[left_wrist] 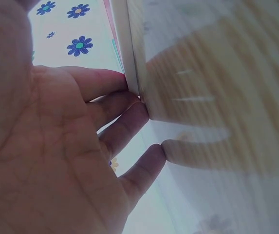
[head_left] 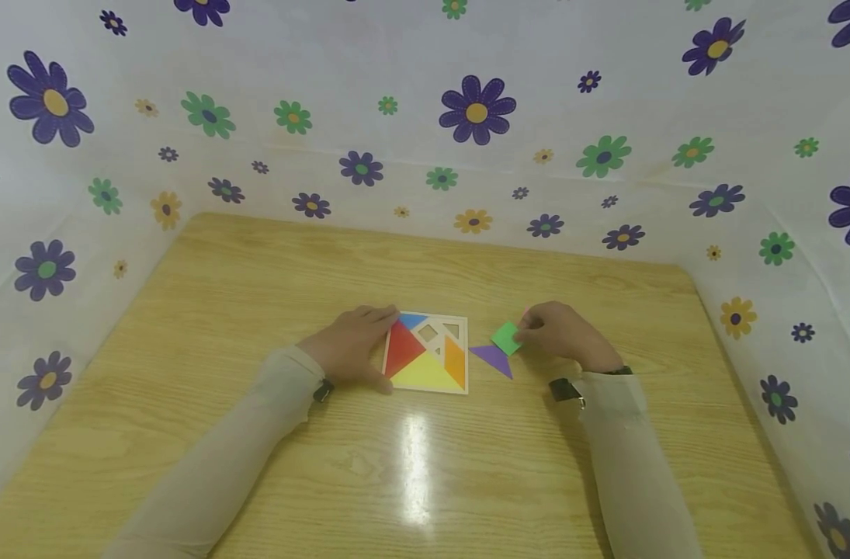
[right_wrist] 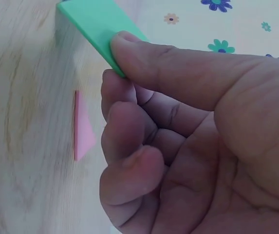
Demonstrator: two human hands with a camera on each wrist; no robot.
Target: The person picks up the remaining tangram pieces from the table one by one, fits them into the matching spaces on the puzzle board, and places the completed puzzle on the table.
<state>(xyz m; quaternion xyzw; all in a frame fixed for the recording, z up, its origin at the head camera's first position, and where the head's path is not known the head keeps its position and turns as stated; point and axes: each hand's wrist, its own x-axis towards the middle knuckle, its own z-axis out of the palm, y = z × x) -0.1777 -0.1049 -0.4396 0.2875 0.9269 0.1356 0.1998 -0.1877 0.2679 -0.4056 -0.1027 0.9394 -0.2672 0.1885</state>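
Note:
A square wooden tangram board (head_left: 440, 323) lies on the table, holding red (head_left: 402, 349), yellow (head_left: 428, 373), blue (head_left: 412, 321) and orange (head_left: 455, 361) pieces. Bare recesses show in its upper right. My left hand (head_left: 351, 345) rests at the board's left edge, fingers extended; in the left wrist view its fingertips (left_wrist: 140, 111) touch the tabletop and board side. My right hand (head_left: 560, 334) pinches a green square piece (head_left: 506, 339) between thumb and fingers. Partly overlapped by it in the head view is a purple triangle (head_left: 493, 359). A pink triangle (right_wrist: 83, 129) lies by the right fingers.
The wood-grain table (head_left: 313, 481) reflects a bright light in front of the board. White cloth (head_left: 397, 70) printed with flowers encloses the back and both sides. A dark band (head_left: 567, 390) circles the right wrist, and another (head_left: 323, 390) the left.

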